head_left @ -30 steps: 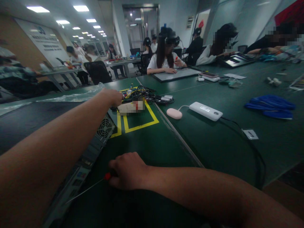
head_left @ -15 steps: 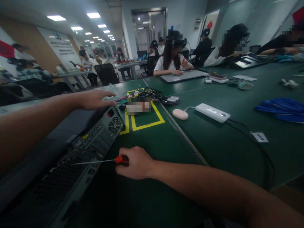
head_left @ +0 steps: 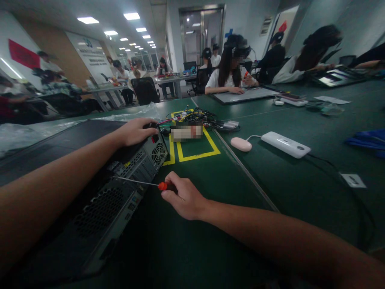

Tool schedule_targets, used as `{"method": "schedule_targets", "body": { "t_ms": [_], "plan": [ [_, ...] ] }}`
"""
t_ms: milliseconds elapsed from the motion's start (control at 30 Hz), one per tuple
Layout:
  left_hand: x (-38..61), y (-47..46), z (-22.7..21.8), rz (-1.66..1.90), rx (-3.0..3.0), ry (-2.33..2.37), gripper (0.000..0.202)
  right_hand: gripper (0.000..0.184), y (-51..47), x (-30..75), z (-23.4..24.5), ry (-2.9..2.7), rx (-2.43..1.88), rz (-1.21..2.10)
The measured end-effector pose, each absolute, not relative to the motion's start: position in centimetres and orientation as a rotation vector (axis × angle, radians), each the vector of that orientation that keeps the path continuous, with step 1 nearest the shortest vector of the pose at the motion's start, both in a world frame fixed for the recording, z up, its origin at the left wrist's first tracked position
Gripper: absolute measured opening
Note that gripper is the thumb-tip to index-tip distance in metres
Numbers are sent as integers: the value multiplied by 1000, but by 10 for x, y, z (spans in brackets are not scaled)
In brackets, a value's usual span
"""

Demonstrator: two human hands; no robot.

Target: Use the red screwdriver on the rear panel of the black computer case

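Observation:
A black desktop computer case point(head_left: 90, 134) lies on its side at the left, its metal rear panel point(head_left: 141, 166) with vents and ports turned toward the right. My left hand point(head_left: 136, 130) rests on top of the case at its far corner, fingers stretched out near the edge. In my right hand point(head_left: 186, 196) is a screwdriver point(head_left: 162, 186) with a red and black handle, the fingers closed round it. Its long thin shaft points left, the tip at the upper part of the rear panel; whether it sits on a screw I cannot make out.
Behind the case lie a tangle of cables point(head_left: 200, 118) and yellow tape squares point(head_left: 200, 155) on the green table point(head_left: 240, 224). Clear plastic wrap point(head_left: 132, 112) is beyond the case. A white power strip point(head_left: 284, 143) and a pink oval device point(head_left: 240, 144) lie right. Several people sit farther back.
My left hand has come down onto the case's corner. My right hand has brought the screwdriver tip higher along the rear panel. The view has shifted left.

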State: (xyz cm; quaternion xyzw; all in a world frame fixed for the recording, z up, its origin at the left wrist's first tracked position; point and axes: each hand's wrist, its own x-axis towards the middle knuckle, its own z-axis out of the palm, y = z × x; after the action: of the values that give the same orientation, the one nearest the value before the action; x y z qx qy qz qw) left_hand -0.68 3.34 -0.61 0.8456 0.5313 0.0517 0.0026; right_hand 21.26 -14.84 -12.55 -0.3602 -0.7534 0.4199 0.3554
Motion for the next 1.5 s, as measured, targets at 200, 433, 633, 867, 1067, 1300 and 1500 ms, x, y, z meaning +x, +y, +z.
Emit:
{"method": "schedule_targets", "body": {
  "t_ms": [200, 433, 633, 867, 1067, 1300, 1500],
  "plan": [
    [-4, 30, -5, 156, 2646, 1713, 74, 15, -148, 210, -126, -1963, -926, 1090],
    [-3, 27, -3, 170, 2655, 1696, 69, 14, -146, 207, -132, -2013, -882, 1058],
    [-3, 26, -3, 174, 2652, 1706, 71, 12, -147, 208, -131, -1974, -869, 1067],
    [-4, 27, -4, 228, 2613, 1679, 71, 11, -147, 206, -132, -1989, -878, 1084],
    [-4, 26, -4, 247, 2620, 1688, 70, 15, -148, 201, -141, -1864, -759, 1108],
    [6, 31, 3, 82, 2655, 1790, 71, 17, -151, 201, -142, -1790, -792, 1051],
    [10, 28, -3, 330, 2626, 1709, 59, 14, -150, 201, -144, -1796, -775, 982]
  ]
}}
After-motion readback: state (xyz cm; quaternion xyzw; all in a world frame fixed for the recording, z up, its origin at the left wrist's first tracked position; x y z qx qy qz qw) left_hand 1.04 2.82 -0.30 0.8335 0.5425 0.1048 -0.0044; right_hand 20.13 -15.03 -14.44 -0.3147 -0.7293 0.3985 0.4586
